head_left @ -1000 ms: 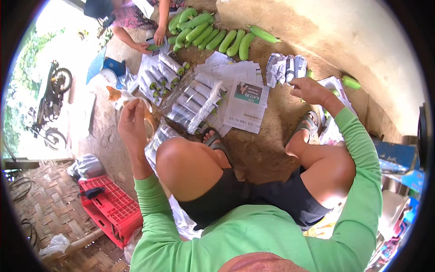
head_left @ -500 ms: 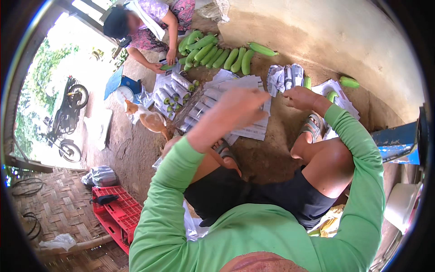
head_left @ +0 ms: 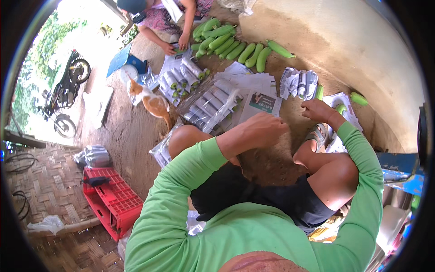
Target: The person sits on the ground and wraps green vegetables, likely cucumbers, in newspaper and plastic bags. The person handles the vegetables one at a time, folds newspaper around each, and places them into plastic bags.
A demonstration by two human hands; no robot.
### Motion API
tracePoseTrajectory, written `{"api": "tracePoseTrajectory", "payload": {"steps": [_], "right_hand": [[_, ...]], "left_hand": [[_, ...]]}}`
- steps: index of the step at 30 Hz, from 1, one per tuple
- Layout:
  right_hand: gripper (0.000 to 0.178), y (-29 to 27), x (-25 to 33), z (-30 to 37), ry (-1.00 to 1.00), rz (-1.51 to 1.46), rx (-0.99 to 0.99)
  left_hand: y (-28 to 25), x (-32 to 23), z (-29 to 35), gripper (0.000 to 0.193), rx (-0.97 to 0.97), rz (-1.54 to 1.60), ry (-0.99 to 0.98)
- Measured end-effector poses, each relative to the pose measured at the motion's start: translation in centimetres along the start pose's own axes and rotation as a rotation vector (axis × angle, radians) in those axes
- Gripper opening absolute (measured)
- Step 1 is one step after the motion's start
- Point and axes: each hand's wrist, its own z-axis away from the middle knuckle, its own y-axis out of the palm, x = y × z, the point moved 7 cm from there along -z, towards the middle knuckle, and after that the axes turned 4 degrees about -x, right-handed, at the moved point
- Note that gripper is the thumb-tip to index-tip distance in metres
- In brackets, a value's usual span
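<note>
My left hand [head_left: 259, 131] is held up over the floor between my knees, fingers curled closed. To its right, my right hand [head_left: 318, 111] is also closed, raised in front of my right foot. Whatever they grip, if anything, is too small or hidden to make out. Beyond my left hand lie loose newspaper sheets [head_left: 267, 84] and a clear plastic bag [head_left: 219, 115] around several paper-wrapped gourds [head_left: 204, 105]. Paper-wrapped rolls [head_left: 301, 85] sit just past my right hand. Near that hand, a green gourd [head_left: 340, 109] rests on more newspaper.
Long green gourds [head_left: 226, 47] are heaped by the wall. A person [head_left: 174, 20] crouches at far left, hands on a gourd over paper. An orange-and-white cat [head_left: 155, 105] sits near my left knee. A red crate [head_left: 111, 197] and woven mat [head_left: 50, 181] lie left; a motorcycle [head_left: 68, 90] stands outside.
My left hand has moved down and to the right, toward my right hand. The view has shifted, so the scene sits slightly lower and farther right. The cat's head has turned.
</note>
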Motion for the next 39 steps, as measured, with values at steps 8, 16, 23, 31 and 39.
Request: {"api": "tracePoseTrajectory", "payload": {"steps": [8,16,23,31,39], "right_hand": [[0.037,1.2,-0.6,0.1,0.063,-0.063,0.053],[0.037,1.9,0.1,-0.7,0.006,-0.048,0.073],[0.035,1.6,-0.8,-0.4,0.008,-0.045,0.049],[0.034,0.4,0.6,-0.3,0.035,-0.023,0.066],[0.031,0.3,1.0,0.2,-0.027,0.021,0.025]], "left_hand": [[-0.9,-1.3,0.7,0.014,-0.046,0.049,0.037],[-1.1,-1.4,1.3,0.010,-0.043,0.031,0.030],[-0.2,-1.3,2.3,0.023,-0.006,0.041,0.041],[1.7,-2.3,3.3,0.034,0.135,0.059,0.051],[1.6,-2.5,3.6,0.034,0.122,0.075,0.066]]}}
